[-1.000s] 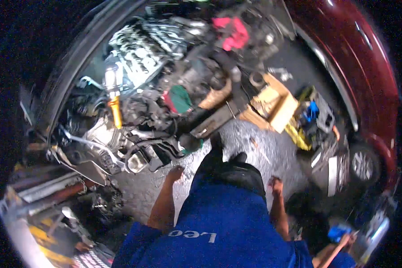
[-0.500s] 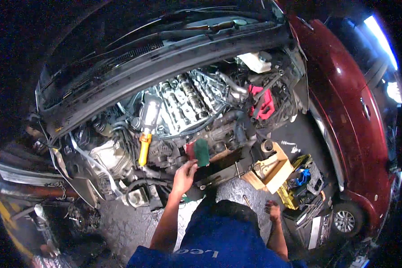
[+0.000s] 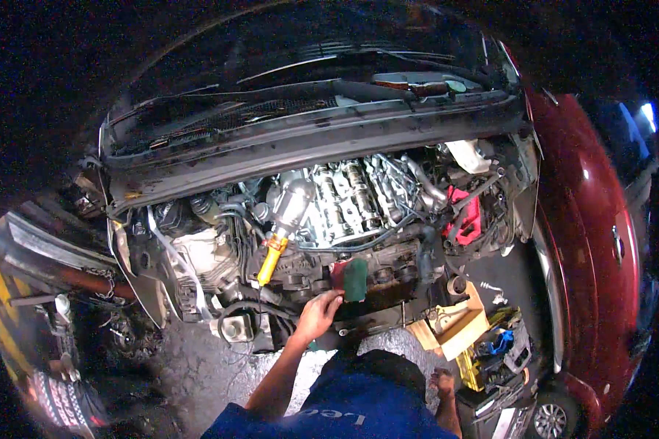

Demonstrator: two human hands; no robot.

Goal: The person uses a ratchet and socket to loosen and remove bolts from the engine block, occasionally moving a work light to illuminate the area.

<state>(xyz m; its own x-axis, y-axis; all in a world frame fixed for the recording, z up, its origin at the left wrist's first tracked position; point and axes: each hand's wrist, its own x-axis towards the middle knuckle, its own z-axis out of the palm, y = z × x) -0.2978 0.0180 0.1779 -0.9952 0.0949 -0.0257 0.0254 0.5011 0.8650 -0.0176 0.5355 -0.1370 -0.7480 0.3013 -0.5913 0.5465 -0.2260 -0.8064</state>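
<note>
Between the thumb and fingers of my left hand (image 3: 318, 314) is a flat, thin piece, part red and part green (image 3: 354, 279); its exact kind is not clear. It is held upright in front of the engine bay's front edge. Behind it lies the opened engine (image 3: 344, 201), its camshafts bare and brightly lit. A work lamp with an orange-yellow handle (image 3: 272, 260) leans on the engine's left side. My right hand (image 3: 442, 382) hangs low beside my body, near the yellow toolbox, fingers loosely apart and nothing visible in them.
An open cardboard box (image 3: 464, 325) holds parts at the right, beside a yellow and black toolbox (image 3: 473, 372) with tools. A pink-red part (image 3: 464, 216) sits in the bay's right side. A dark red car (image 3: 586, 219) stands to the right. Another person's patterned sleeve (image 3: 62, 399) shows lower left.
The view has shifted, so the engine bay appears lower and further right. My left hand still holds the red-and-green piece in front of the engine. My right hand sits lower in the picture.
</note>
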